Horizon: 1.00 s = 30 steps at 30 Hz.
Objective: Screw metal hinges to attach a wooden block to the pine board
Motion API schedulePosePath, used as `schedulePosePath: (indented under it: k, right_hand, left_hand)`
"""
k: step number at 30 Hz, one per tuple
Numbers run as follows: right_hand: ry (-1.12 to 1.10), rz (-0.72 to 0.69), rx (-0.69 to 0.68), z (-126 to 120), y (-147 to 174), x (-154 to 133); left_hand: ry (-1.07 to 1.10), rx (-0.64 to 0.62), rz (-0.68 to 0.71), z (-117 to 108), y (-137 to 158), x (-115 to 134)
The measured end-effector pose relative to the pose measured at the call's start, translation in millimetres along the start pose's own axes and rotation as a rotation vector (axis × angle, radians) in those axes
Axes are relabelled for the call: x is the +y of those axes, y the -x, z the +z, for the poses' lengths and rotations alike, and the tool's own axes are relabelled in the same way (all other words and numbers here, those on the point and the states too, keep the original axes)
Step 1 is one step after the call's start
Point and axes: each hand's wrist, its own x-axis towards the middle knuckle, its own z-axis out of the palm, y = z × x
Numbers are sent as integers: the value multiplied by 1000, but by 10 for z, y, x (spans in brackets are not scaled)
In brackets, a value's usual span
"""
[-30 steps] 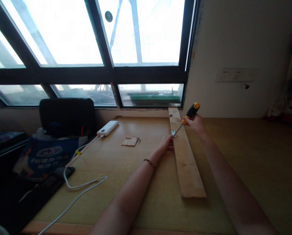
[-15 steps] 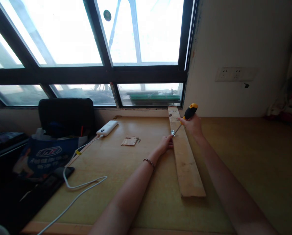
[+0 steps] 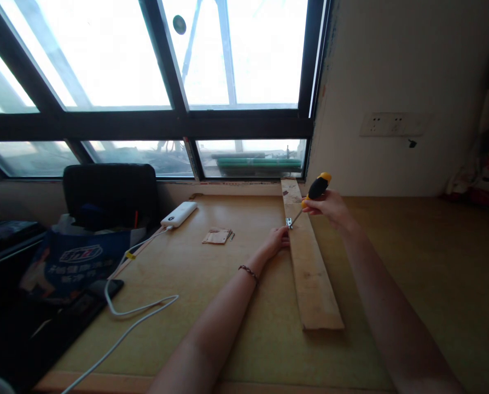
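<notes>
A long wooden board (image 3: 312,265) lies on the table, its far end towards the window. At its left edge is a small metal bracket (image 3: 289,222). My left hand (image 3: 278,241) grips the board's edge right beside the bracket, with some fingertips hidden. My right hand (image 3: 329,207) has its fingers closed around the lower, yellow part of a black-and-yellow screwdriver (image 3: 318,186). The screwdriver is tilted, its handle up to the right and its shaft slanting down to the bracket. Whether the tip sits in a screw is too small to see.
Left of the board, some small wood pieces (image 3: 216,236) lie with thin screws or nails (image 3: 232,236) beside them. A white power bank (image 3: 179,214) with a trailing white cable (image 3: 146,306) rests along the table's left side. Beyond stand a black chair (image 3: 111,189) and a blue bag (image 3: 84,262).
My right hand has shifted slightly right and turned around the screwdriver, its fingers changing position on the lower handle. My left hand, the bracket and the board stay nearly the same.
</notes>
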Motion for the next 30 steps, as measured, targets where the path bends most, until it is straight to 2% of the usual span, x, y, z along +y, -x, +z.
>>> schedulePosePath:
  k: [4,6,9,13,15,18,23,26,30]
  right_hand:
    - [361,-63,202,35,-56,49]
    - [423,-101,253,43,-82,88]
    - [273,-115,224,44,-88,109]
    - [-20,-45,122,22,-42,35]
    - [-95,-32,77,3,-21,-4]
    - [-11,-74,105,-1,-19,-5]
    - [266,-184,309,64,-34,56]
    - [242,-155,251,63,-12,23]
    - [69,-51,41,-8,29,-62]
  left_hand:
    - [7,14,-7,-2,-2,0]
    - [9,10,-6,-3,1,0]
    - [9,6,-3,0,7,3]
    - [9,21,-9,11,9,10]
    - [19,15,-11,13,9,12]
    - [41,-2,-12,11,10,13]
    - [72,-22,-26,5,10,13]
    - [79,-29,-33,7,10,16]
    - [82,-35,-35,9,14,25]
